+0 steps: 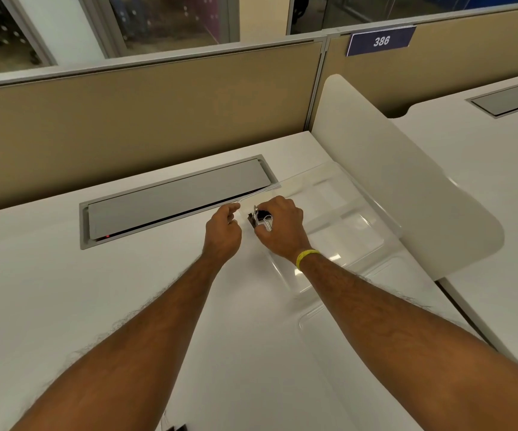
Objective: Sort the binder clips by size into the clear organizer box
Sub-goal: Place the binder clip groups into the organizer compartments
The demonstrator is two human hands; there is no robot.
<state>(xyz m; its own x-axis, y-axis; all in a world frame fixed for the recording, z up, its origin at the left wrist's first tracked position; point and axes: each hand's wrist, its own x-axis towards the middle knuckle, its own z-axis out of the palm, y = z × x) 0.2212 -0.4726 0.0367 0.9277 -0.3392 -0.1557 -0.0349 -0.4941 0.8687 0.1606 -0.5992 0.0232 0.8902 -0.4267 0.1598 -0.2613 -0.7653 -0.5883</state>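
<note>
On the smooth white desk [65, 290], a flat grey metal flap [174, 197] was set flush into the top. Just right of it, the left hand [223, 228] was held loosely curled, nothing visibly gripped, probably to steady the work. The right hand [279, 225] was pinched around black binder clips [259, 217] with wire handles, likely gathered for sorting. The clear organizer box [344, 231], glossy and partitioned, was lying beneath and beyond that hand.

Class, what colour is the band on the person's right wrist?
Yellow. The wristband shows in the head view, just behind the right hand.
</note>
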